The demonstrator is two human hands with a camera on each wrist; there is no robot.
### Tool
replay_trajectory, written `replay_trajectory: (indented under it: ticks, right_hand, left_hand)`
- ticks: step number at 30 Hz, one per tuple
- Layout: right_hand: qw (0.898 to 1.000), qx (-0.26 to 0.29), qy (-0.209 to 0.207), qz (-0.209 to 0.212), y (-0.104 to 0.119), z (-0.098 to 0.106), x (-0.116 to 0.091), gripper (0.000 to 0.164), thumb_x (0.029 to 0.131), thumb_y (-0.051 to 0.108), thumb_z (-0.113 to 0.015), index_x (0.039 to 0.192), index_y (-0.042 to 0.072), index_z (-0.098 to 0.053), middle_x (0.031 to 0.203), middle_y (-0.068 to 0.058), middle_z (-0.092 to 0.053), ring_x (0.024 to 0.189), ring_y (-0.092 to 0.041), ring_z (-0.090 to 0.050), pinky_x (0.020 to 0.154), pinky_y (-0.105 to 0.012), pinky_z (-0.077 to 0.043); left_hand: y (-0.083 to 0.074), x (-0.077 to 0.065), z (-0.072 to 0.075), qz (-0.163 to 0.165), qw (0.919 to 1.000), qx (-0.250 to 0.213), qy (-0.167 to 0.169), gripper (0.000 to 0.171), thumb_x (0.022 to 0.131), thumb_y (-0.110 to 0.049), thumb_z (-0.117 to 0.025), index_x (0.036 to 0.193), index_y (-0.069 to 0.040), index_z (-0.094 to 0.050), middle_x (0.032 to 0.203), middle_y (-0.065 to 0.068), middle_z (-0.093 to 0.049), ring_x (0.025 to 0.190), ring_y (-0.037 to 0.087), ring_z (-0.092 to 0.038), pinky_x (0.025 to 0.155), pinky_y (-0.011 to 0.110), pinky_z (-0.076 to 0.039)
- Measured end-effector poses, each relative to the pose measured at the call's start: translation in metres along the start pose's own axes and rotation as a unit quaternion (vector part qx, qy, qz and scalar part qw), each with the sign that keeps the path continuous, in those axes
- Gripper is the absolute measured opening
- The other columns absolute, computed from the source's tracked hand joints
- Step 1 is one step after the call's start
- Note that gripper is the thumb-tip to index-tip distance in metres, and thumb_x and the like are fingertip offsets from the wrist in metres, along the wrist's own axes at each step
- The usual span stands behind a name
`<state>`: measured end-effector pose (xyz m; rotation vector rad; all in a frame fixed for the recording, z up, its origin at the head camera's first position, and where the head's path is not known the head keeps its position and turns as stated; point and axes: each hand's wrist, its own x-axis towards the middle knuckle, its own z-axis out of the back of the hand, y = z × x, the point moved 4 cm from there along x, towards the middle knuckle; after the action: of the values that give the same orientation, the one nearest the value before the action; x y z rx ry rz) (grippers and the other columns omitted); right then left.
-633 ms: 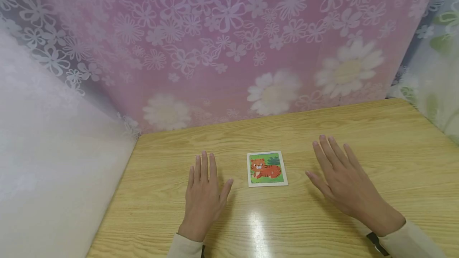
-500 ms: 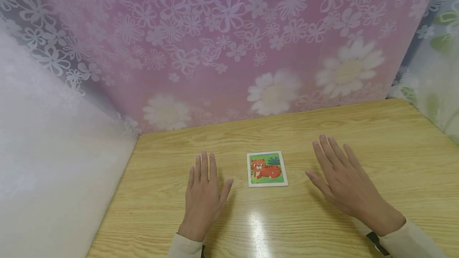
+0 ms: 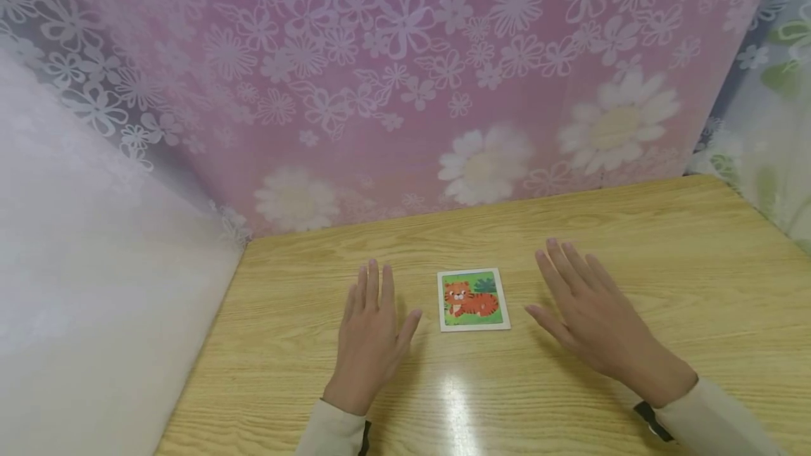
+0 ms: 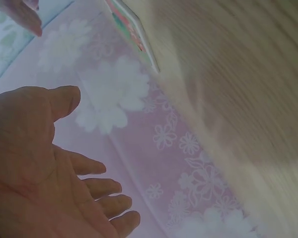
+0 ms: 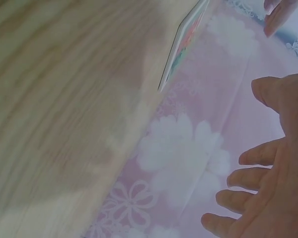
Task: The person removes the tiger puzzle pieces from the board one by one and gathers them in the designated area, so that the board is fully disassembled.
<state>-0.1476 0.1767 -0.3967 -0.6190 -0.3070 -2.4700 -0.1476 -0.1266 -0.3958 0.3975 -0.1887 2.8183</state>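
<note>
A square picture puzzle (image 3: 474, 300) of an orange tiger on green, framed in white, lies flat on the wooden table (image 3: 266, 371). To its left is my left hand (image 3: 369, 340), fingers extended and thumb apart, holding nothing. On the other side my right hand (image 3: 592, 322) has the same shape, its thumb tip a short way from the puzzle's right edge. In the left wrist view the left palm (image 4: 30, 163) faces sideways over the table. The right wrist view shows the right hand (image 5: 273, 173) likewise, with the puzzle (image 5: 184, 44) seen nearly edge-on.
A pink flowered curtain (image 3: 393, 90) hangs along the table's back edge. Pale cloth (image 3: 82, 266) closes off the left side, and a leaf-patterned curtain (image 3: 769, 132) the right.
Both hands have moved inward toward the puzzle, the left one to the right and the right one to the left. The puzzle stays in its place on the table.
</note>
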Motion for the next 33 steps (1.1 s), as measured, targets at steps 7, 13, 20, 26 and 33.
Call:
replay_trajectory:
  ticks: [7,13,20,26,33]
  right_hand:
    - [1.0,0.022,0.02,0.001,0.006,-0.008,0.01,0.075,0.102,0.044,-0.057,0.153,-0.007,-0.034,0.157,-0.03,-0.032,0.144,-0.048,-0.031,0.117,-0.059,-0.023]
    - [0.998,0.043,0.054,-0.008,0.009,-0.019,0.017,0.074,0.1,0.04,-0.062,0.151,-0.007,-0.037,0.156,-0.03,-0.034,0.143,-0.049,-0.032,0.113,-0.062,-0.028]
    - [0.995,0.049,0.083,0.008,0.013,-0.031,0.025,0.072,0.098,0.037,-0.066,0.149,-0.008,-0.041,0.153,-0.03,-0.039,0.139,-0.049,-0.039,0.109,-0.064,-0.034]
    - [0.994,0.054,0.093,0.026,0.015,-0.039,0.03,0.069,0.097,0.032,-0.069,0.146,-0.01,-0.043,0.149,-0.031,-0.043,0.133,-0.05,-0.046,0.107,-0.062,-0.038]
    - [0.988,0.066,0.136,0.028,0.016,-0.048,0.036,0.064,0.099,0.035,-0.066,0.143,-0.008,-0.048,0.148,-0.03,-0.046,0.134,-0.048,-0.047,0.106,-0.06,-0.039]
  left_hand:
    - [-0.01,0.011,-0.003,-0.009,0.9983,-0.054,0.021,0.078,0.104,-0.049,-0.051,0.157,0.003,-0.027,0.163,0.026,-0.019,0.152,0.039,-0.016,0.12,0.053,-0.021]
    - [-0.015,0.022,-0.013,-0.013,0.9927,-0.084,0.086,0.078,0.104,-0.052,-0.049,0.157,0.001,-0.029,0.164,0.023,-0.019,0.153,0.035,-0.014,0.121,0.049,-0.021]
    - [-0.021,0.038,-0.024,-0.026,0.9849,-0.127,0.114,0.073,0.101,-0.045,-0.06,0.153,0.001,-0.038,0.159,0.023,-0.033,0.148,0.037,-0.031,0.115,0.051,-0.033]
    - [-0.021,0.056,-0.041,-0.013,0.9763,-0.149,0.157,0.065,0.1,-0.043,-0.064,0.151,-0.006,-0.046,0.152,0.014,-0.045,0.139,0.032,-0.044,0.105,0.05,-0.045]
    - [-0.019,0.068,-0.052,-0.002,0.9682,-0.178,0.176,0.059,0.096,-0.038,-0.072,0.145,-0.01,-0.055,0.14,0.009,-0.052,0.125,0.025,-0.052,0.092,0.043,-0.052]
